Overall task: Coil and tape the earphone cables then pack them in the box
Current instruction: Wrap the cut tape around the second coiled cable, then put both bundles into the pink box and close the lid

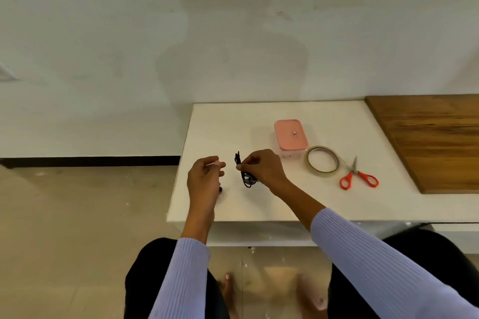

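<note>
The person sits at a white table (285, 204) with both forearms in ribbed lilac sleeves (363, 254) extended over it. The right hand (261, 167) pinches a bundle of black earphone cable (245, 179) between thumb and fingertips; the loops hang below the hand toward the table surface, and a short end stands up just above the pinch. The left hand (204, 176) is raised beside it, a small gap apart, with thumb and forefinger brought together; whether they grip a strand or a piece of tape cannot be told. A small dark item (220, 189) shows at the heel of the left hand, too small to identify.

Behind the right hand stands a clear box with a pink lid (290, 137), lid on. Just right of the box lies a roll of clear tape (321, 161), flat on the table. Red-handled scissors (359, 177) lie near the roll, blades pointing away from the person. A wooden board (435, 137) occupies the table's right side.
</note>
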